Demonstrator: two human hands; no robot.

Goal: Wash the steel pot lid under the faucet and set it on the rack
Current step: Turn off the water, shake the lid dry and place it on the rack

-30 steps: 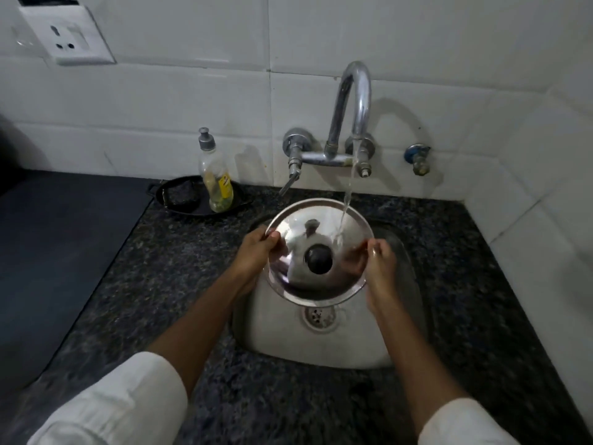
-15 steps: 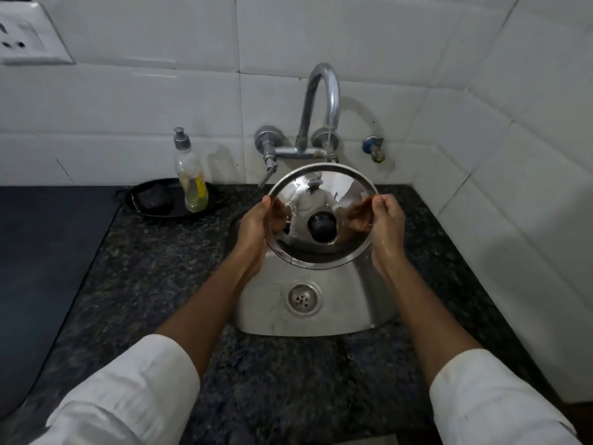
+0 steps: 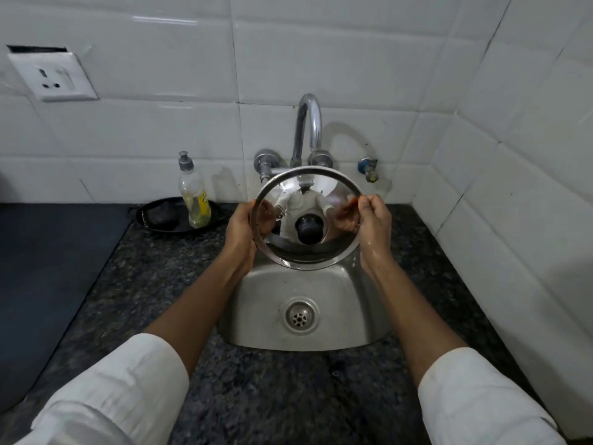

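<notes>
A round steel pot lid with a black knob at its centre is held tilted toward me above the back of the steel sink. My left hand grips its left rim and my right hand grips its right rim. The curved chrome faucet rises from the wall just behind the lid, whose top edge hides the spout's mouth. I see no water stream. No rack is in view.
A dish soap bottle stands in a black dish holding a dark scrubber, left of the sink on the speckled granite counter. A small wall tap sits right of the faucet. White tiled walls meet at the right; a socket is upper left.
The lid has come up from under the running water and tilted more upright toward me, still held by both hands. The stream is no longer visible.
</notes>
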